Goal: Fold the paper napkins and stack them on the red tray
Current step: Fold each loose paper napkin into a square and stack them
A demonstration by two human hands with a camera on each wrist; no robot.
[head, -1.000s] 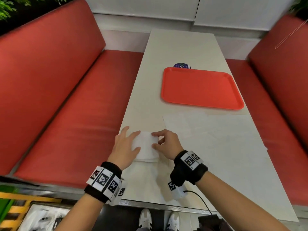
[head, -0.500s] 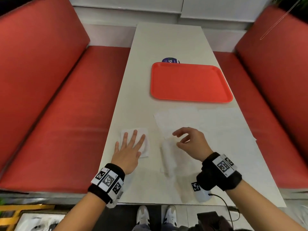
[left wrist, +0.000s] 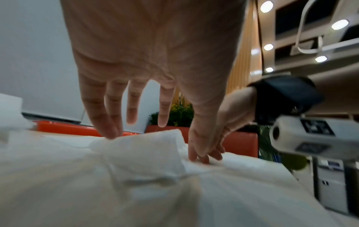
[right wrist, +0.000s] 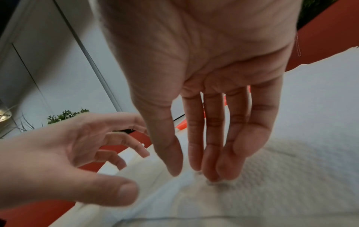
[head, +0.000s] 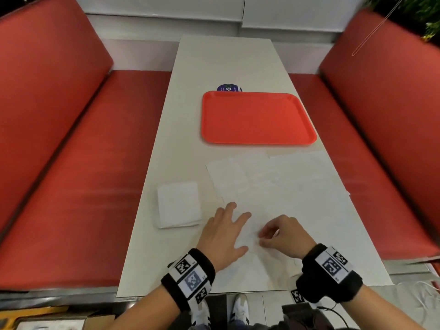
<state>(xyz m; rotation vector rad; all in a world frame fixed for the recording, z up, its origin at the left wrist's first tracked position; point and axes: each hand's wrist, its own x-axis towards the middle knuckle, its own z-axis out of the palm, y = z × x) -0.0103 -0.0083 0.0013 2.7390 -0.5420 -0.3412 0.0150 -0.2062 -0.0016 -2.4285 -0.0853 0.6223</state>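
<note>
Red tray [head: 258,117] on the tabletop [head: 223,58] holds nothing; the round label [head: 228,87] behind it is unreadable. Left hand [head: 222,235] lies spread, fingers straight, on an unfolded napkin [head: 252,263]. Right hand [head: 287,236] touches it with loosely bent fingertips; whether it grips is unclear.

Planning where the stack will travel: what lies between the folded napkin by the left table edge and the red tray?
In the head view, only bare table separates the folded napkin from the red tray; the unfolded napkins lie off to the right.

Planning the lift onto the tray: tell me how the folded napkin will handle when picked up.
The folded napkin is probably very light and floppy: thin, soft layers. Its layers may splay if pinched by one corner. It is flat, so unlikely to roll.
</note>
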